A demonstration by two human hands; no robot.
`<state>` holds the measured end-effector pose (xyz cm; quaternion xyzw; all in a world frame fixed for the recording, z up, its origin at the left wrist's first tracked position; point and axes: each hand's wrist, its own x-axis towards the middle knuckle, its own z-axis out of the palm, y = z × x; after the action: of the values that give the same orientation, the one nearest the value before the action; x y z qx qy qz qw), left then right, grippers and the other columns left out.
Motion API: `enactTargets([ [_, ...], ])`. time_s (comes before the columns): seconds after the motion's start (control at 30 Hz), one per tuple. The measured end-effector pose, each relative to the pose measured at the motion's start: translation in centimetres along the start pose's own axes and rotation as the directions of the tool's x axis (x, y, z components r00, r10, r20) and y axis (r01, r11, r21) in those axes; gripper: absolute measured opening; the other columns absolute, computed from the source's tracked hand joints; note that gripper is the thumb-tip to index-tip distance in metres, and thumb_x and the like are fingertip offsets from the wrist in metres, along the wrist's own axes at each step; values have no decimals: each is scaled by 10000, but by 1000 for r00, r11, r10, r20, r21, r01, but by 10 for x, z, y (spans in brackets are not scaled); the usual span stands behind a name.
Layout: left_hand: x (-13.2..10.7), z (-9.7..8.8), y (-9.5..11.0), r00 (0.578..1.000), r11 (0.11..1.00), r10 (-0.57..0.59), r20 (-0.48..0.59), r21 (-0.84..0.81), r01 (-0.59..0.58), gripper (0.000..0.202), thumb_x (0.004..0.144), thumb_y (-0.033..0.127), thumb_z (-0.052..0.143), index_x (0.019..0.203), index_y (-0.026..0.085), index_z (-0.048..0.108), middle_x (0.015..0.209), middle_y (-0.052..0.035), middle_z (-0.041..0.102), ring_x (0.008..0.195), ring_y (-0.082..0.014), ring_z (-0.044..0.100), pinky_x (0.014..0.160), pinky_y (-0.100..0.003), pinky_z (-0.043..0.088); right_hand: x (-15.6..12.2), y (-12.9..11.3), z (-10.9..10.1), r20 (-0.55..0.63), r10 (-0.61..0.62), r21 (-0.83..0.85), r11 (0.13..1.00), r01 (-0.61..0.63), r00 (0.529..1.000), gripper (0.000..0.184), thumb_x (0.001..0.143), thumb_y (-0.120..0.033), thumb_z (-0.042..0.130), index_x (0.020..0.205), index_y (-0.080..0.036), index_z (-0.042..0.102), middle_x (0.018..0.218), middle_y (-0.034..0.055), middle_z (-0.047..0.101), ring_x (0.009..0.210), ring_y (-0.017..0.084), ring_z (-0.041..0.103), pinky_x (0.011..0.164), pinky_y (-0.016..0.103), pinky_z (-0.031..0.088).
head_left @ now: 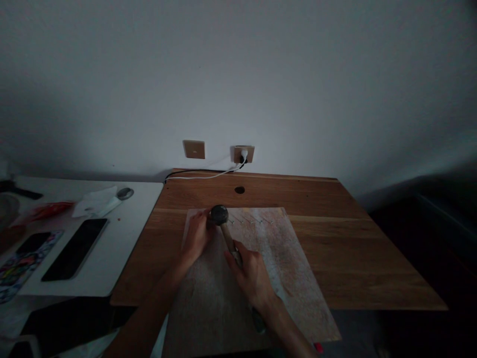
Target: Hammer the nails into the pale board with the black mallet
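Observation:
My right hand (254, 276) is wrapped round the handle of a hammer (228, 237). The dark hammer head (219, 214) is over the far left part of a worn wooden board (223, 298). Close beside the head, my left hand (198, 232) rests at the board's far left with its fingers drawn together. The head covers the fingertips, so what they pinch is hidden. Several thin nails (260, 220) stand in a row along the board's far edge, right of the hammer head.
The board lies on a brown wooden table (357, 263) against the wall. A wall socket (244, 154) holds a plug with cables. To the left, a white table (115, 238) bears a dark phone (75, 248), crumpled white paper (95, 203) and a small round grey object (125, 193).

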<state>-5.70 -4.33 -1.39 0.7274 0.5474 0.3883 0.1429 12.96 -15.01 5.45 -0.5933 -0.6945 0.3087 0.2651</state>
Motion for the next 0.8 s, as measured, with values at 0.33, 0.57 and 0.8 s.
enactTargets([
  [0.33,-15,-10,21,997,993,74,14,91,-75,465,826,85,635,1277,196,625,1185,-102,712,1145,-282,678,1016,-491,553,-21,20,-19,-70,79,134,989,-69,994,424,1007,-484,502,1126,-146,729,689,28,721,602,182,683,548,246,457],
  [0.57,-50,-11,90,695,765,549,465,56,-642,344,943,55,555,1244,208,621,1200,-91,709,1122,-242,670,974,-398,554,-68,60,-46,-74,311,226,931,-288,947,598,968,-633,479,1189,-124,700,573,-31,592,466,171,590,456,252,447],
  [0.8,-49,-4,112,587,654,555,590,126,-746,175,941,38,577,1016,168,667,904,-56,715,866,-219,693,779,-329,571,-73,67,-49,-143,227,161,966,-203,963,585,954,-615,483,1117,-108,725,646,34,679,503,196,611,501,277,479],
])
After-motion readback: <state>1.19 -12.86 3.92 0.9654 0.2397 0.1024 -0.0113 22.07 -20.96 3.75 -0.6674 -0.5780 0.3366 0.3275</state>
